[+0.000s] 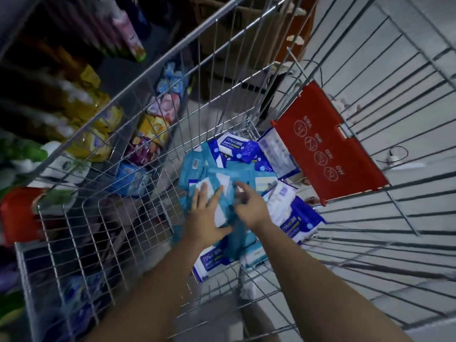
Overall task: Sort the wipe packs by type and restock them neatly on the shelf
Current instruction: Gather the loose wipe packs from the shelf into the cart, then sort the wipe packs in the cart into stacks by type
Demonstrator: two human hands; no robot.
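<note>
Head view, looking down into a wire cart (138, 218). Both arms are reached into the basket, to the left of and below the red seat flap (328, 149). The left hand (206, 215) is laid flat, fingers straight and spread, on the pale-blue wipe packs (197, 169) heaped to the left of the flap. The right hand (249, 206) is set just beside it, on the side nearer the flap, with fingers bent toward the same heap. Motion blur hides whether anything is pinched, so its grip cannot be told. Dark-blue-and-white packs (243, 148) are mixed into the pile: some lie close to the flap's lower-left edge, one lies directly below the flap, and one lies under the forearms. The stocked shelf (81, 102) is seen far to the left of the flap, beyond the cart wall.

The step in hand is judged to be the gathering of one type out of the mixed pile. It is best done if only pale-blue packs are collected, with labels turned one way and edges squared between both palms before lifting. Soft film packs are likely to slide and sag, so the stack should be kept small and supported from beneath. The wire wall should be cleared on the lift, lest a pack be snagged or dropped.
</note>
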